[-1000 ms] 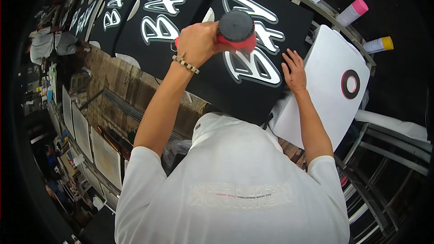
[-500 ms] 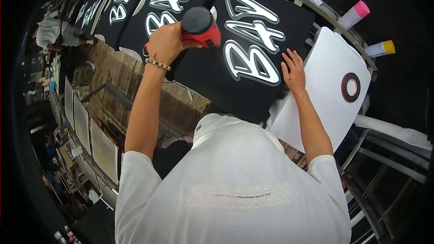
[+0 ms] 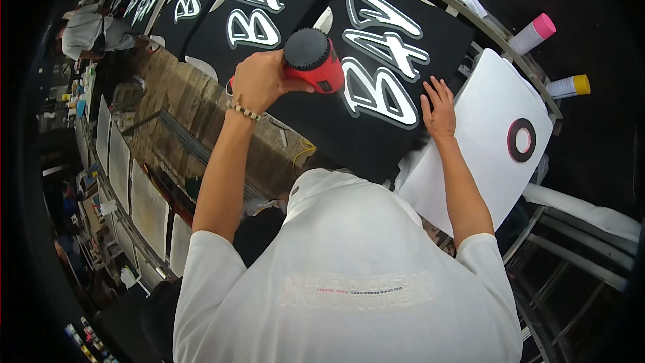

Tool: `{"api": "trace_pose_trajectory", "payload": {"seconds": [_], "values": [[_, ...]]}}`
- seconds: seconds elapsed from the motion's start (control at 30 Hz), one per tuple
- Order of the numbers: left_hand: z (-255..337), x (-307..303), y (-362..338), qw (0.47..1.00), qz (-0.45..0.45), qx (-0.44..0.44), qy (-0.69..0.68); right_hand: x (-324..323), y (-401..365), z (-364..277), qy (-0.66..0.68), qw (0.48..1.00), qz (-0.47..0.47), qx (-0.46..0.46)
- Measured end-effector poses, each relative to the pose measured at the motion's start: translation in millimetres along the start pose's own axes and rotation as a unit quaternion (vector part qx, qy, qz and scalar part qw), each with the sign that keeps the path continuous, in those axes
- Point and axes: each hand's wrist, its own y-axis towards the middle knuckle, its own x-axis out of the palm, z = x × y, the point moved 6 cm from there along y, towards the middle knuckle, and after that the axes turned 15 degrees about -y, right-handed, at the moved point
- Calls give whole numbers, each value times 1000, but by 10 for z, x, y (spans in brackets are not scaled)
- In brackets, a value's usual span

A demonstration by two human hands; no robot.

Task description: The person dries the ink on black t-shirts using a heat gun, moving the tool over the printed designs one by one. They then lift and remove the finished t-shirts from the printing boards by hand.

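My left hand (image 3: 261, 82) is wrapped round a red heat gun (image 3: 326, 72) with a black ribbed round end. It holds the gun over the lower left of a black T-shirt (image 3: 322, 128), beside the white "BAY" lettering (image 3: 386, 47) with its grey outline. The gun hides its own nozzle. My right hand (image 3: 440, 109), fingers stretched out, rests on the right edge of this black garment, near the bottom of the lettering. A beaded bracelet (image 3: 243, 110) circles my left wrist.
More black garments with the same print (image 3: 259, 7) lie in a row to the left. A white board (image 3: 470, 154) on the right carries a roll of tape (image 3: 512, 140). Pink-capped (image 3: 527, 37) and yellow-capped (image 3: 564, 87) cans stand beyond the rail. Another person (image 3: 97, 33) is at far left.
My left hand and the heat gun have moved right and slightly down in view, closer to the lettering's lower part. My right hand stays in nearly the same place. The view has shifted slightly.
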Motion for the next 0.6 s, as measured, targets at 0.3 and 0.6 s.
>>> {"api": "trace_pose_trajectory", "payload": {"seconds": [0.3, 0.6], "values": [[72, 12, -484, 999, 30, -21, -29, -24, -5, -5, 0, 1000, -3, 6], [299, 296, -726, 996, 67, 3, -59, 22, -35, 32, 8, 1000, -14, 11]]}}
